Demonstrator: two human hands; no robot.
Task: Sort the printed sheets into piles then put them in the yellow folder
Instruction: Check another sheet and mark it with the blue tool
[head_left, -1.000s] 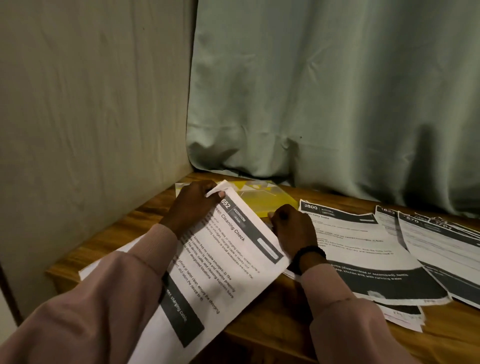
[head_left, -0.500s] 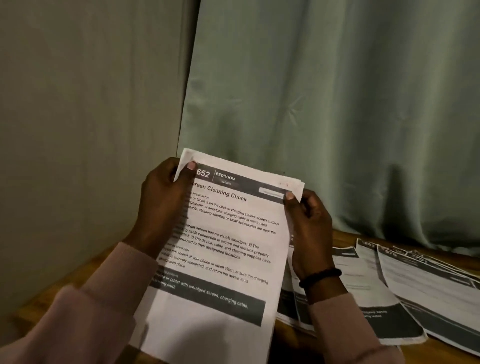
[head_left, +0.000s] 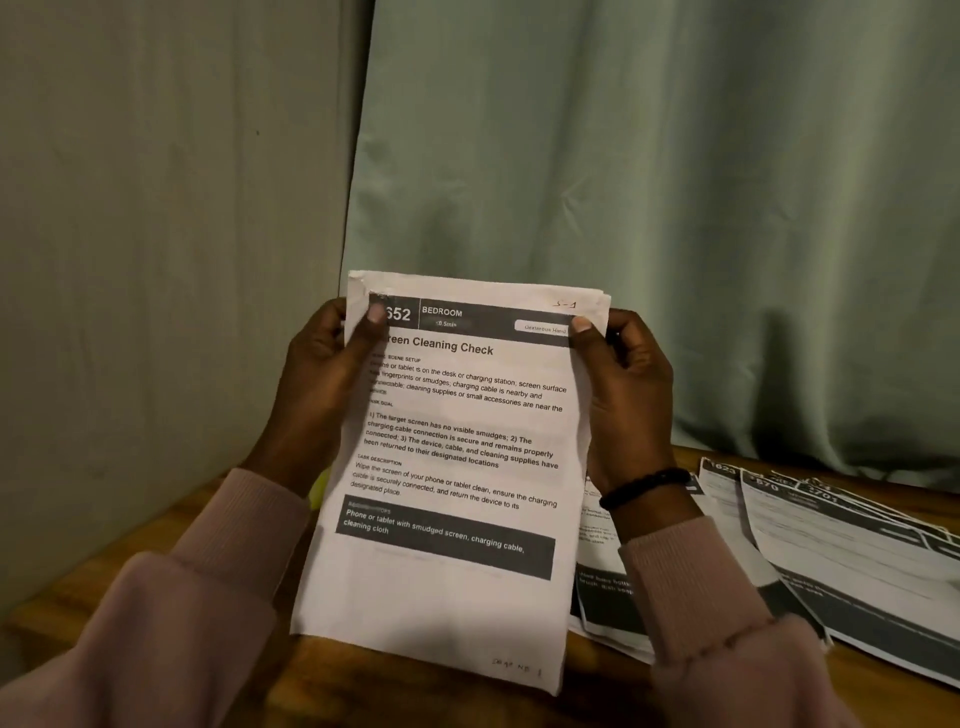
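A person lifts a thin stack of printed sheets (head_left: 452, 467) upright above the wooden bench (head_left: 93, 587), left hand (head_left: 317, 384) and right hand (head_left: 621, 395) each pinching an upper corner, thumbs in front. The paper looks light and floppy, best held by both edges as here; how many sheets the stack holds cannot be counted. At least four more sheets (head_left: 841, 545) lie fanned on the bench to the right. The yellow folder is hidden.

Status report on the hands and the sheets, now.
Left hand and right hand grip the Screen Cleaning Check stack by its top corners, upright above the wooden table. Other printed sheets lie spread at right. Yellow folder barely visible behind the stack.
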